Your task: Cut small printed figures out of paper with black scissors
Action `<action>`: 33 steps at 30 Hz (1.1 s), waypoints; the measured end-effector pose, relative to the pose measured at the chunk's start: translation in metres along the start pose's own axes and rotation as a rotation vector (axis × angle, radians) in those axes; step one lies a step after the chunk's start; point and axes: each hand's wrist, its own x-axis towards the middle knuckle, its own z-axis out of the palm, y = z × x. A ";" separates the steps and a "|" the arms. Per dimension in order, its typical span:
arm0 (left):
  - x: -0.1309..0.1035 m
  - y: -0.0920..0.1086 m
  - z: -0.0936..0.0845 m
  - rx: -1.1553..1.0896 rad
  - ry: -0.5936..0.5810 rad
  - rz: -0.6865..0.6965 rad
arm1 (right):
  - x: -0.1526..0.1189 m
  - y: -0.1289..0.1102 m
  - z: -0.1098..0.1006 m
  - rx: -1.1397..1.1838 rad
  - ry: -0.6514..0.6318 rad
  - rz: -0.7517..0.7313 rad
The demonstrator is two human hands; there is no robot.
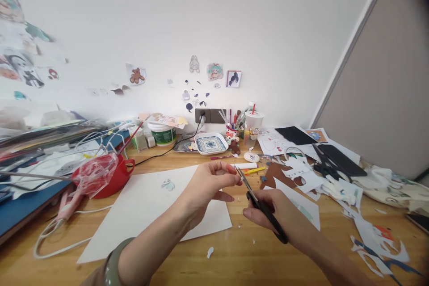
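Black-handled scissors (266, 214) are in my right hand (275, 210), their blades pointing up and left toward the fingertips of my left hand (214, 181). The fingers of my left hand are bent together in a pinch beside the blade tips; what they hold, if anything, is too small to make out. Beneath my left forearm lies a large white sheet (134, 214), with a small pale blue cutout (168, 184) on it. A small white scrap (210, 252) rests on the wooden table (187, 270) near the front.
A red pot (114, 183) and cables stand at the left. At the back are a patterned square dish (211, 143), a lidded cup (254, 127) and a green-white tub (161, 134). Paper offcuts (306, 178), a black phone-like slab (342, 160) and other black scissors (326, 165) cover the right side.
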 end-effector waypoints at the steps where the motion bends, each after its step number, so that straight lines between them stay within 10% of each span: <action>1: 0.001 -0.001 0.000 0.008 -0.004 -0.006 | 0.001 0.001 0.000 -0.004 -0.001 -0.002; 33: 0.011 -0.018 -0.005 -0.132 -0.087 -0.108 | 0.005 0.007 -0.001 -0.057 0.024 -0.008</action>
